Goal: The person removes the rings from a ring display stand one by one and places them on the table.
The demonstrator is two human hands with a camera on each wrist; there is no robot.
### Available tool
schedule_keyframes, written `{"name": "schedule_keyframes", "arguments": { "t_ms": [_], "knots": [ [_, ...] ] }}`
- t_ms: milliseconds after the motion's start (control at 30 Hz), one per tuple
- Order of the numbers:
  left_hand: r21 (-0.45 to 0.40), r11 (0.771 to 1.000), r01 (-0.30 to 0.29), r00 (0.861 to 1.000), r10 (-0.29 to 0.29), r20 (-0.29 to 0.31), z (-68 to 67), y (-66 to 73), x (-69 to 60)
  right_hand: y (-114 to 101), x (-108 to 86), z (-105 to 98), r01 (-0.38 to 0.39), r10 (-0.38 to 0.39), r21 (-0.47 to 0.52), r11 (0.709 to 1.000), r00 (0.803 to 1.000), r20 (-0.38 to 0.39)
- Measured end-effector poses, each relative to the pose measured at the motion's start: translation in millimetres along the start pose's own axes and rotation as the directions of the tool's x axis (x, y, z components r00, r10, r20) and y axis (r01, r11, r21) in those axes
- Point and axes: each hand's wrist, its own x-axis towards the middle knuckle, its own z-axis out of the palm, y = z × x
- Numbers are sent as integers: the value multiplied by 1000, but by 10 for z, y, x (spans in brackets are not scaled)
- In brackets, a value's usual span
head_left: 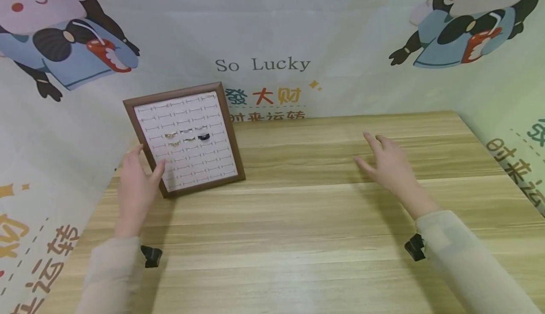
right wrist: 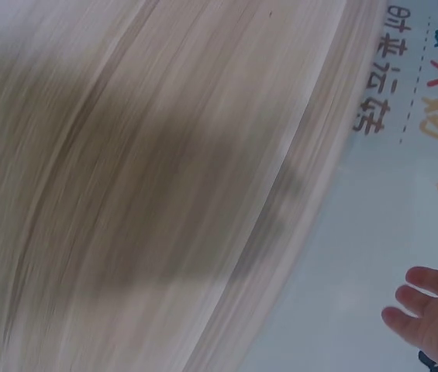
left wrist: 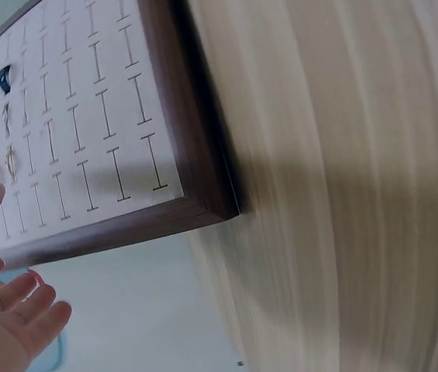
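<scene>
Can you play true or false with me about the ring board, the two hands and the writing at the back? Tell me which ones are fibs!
1. The ring display board has a brown frame. True.
2. The left hand is closer to the board than the right hand is. True.
3. The right hand is pinching a ring. False: its fingers are open and it holds nothing.
4. All the rings on the board are gold. False: the black ring is one that isn't.
5. The backdrop says "So Lucky". True.
</scene>
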Motion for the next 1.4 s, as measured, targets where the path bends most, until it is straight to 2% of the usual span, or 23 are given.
{"name": "schedule_keyframes", "arguments": {
  "t_ms": [100, 233, 300, 367, 433, 600, 733, 900, 1000, 1100, 1267, 1400],
  "knots": [
    [-119, 989, 88, 996, -88, 11, -11, -42, 70, -70, 9, 24, -4, 5, 64, 998, 1000, -17],
    [-271, 936, 226, 974, -208, 96, -22, -111, 167, -153, 29, 60, -21, 24, 145, 989, 1000, -19],
    [-299, 913, 278, 959, -246, 142, -28, -161, 205, -185, 45, 84, -23, 26, 168, 985, 999, -18],
    [-295, 906, 304, 949, -260, 177, -32, -209, 234, -223, 58, 101, -21, 24, 190, 982, 1000, -14],
    [-288, 908, 303, 947, -253, 198, -35, -256, 254, -262, 70, 118, -18, 21, 201, 979, 1000, -12],
    [-286, 927, 243, 952, -172, 252, -38, -353, 292, -354, 97, 145, -15, 16, 202, 979, 1000, -1],
    [-322, 922, 216, 943, -110, 315, -42, -423, 326, -409, 112, 174, -12, 9, 203, 979, 1000, 14],
    [-345, 909, 232, 900, -66, 431, -49, -506, 356, -476, 134, 233, -2, -4, 236, 972, 1000, 24],
    [-354, 901, 251, 879, -59, 473, -49, -549, 364, -530, 156, 276, 13, -16, 264, 965, 1000, 12],
    [-363, 894, 264, 877, -66, 476, -40, -571, 372, -594, 181, 312, 27, -28, 302, 953, 1000, 0],
    [-324, 911, 254, 878, -77, 473, -39, -590, 383, -698, 222, 369, 58, -49, 361, 931, 998, -35],
    [-312, 920, 239, 887, -75, 457, -23, -591, 387, -783, 244, 388, 80, -66, 404, 911, 997, -49]
  ]
}}
